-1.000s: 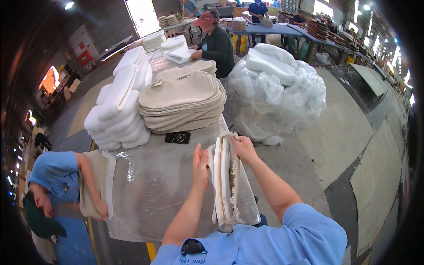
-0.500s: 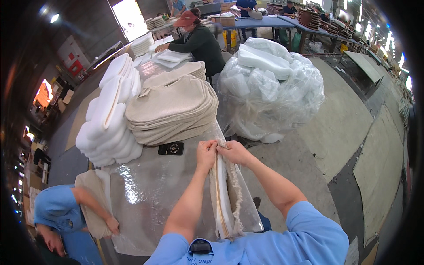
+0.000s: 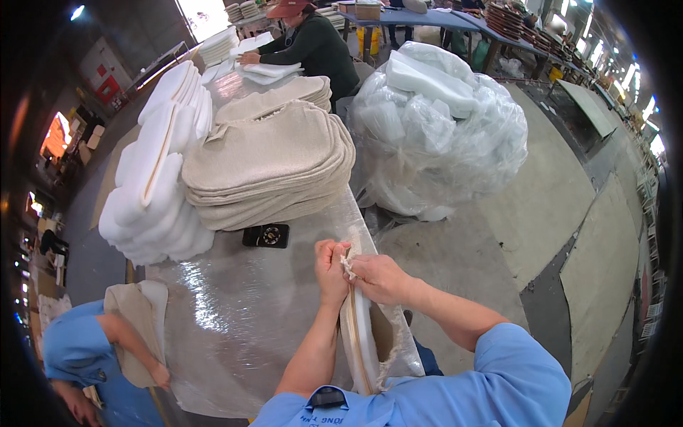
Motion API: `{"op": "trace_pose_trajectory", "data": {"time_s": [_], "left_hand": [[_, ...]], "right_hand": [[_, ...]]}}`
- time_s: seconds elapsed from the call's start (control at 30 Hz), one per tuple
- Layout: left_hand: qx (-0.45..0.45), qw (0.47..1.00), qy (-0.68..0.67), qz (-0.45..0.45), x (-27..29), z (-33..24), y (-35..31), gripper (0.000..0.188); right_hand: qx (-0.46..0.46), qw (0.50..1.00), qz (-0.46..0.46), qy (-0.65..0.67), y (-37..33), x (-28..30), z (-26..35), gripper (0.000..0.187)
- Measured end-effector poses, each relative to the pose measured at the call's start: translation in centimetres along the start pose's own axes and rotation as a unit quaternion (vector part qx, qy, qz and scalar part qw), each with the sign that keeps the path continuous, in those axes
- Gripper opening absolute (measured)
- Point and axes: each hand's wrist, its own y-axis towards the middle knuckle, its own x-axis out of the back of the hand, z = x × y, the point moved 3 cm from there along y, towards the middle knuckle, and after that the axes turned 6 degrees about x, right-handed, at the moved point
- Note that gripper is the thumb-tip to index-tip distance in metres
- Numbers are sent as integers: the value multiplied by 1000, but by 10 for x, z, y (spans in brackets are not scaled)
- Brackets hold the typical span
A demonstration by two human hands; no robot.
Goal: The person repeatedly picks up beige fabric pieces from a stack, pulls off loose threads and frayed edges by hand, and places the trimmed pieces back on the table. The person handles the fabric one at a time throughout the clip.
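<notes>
A beige fabric cushion cover [image 3: 385,334] stands on edge along the table's right side, its frayed opening facing up. White padding [image 3: 367,341] shows inside it, with a tan zipper strip [image 3: 360,338] running lengthwise. At its far end my left hand [image 3: 331,272] is closed in a fist on the cover's edge. Right beside it my right hand [image 3: 382,278] pinches the frayed cloth, and a ragged pale tuft sticks out between the two hands. The fingertips are partly hidden. Beyond my hands lies a black phone-like object [image 3: 265,235] on the table.
The plastic-covered table [image 3: 235,341] carries a stack of beige covers [image 3: 270,160] and a pile of white padding [image 3: 153,192]. A big clear plastic bag [image 3: 441,142] of white pieces stands at the right. One co-worker [image 3: 107,349] holds a cover at the left; another [image 3: 313,53] works at the far end.
Both hands have come slightly nearer along the cover's edge, still gripping it. The opening beside the padding gapes wider. The whole view has shifted a little.
</notes>
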Motion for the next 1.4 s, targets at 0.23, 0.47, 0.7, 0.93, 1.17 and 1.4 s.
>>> {"op": "trace_pose_trajectory", "data": {"time_s": [0.23, 0.47, 0.7, 0.93, 1.17, 1.4], "left_hand": [[-61, 996, 62, -25, 18, -7, 4, 21], [-34, 996, 75, -17, 16, -11, 2, 20], [-39, 996, 55, -64, 9, -11, -6, 23], [-95, 987, 110, -66, 1, -15, -3, 26], [205, 976, -64, -28, 119, 10, -116, 50], [339, 934, -112, 11, 194, -3, -345, 68]], "right_hand": [[-211, 884, -26, 417, 18, 19, -64, 38], [-227, 847, -112, 467, 45, -25, -99, 29], [-244, 840, -154, 459, 35, -31, -103, 22], [-214, 873, -199, 390, 28, -31, -122, 18], [-176, 887, -246, 349, 10, -29, -153, 23], [-203, 831, -371, 362, 12, -27, -164, 29]]}}
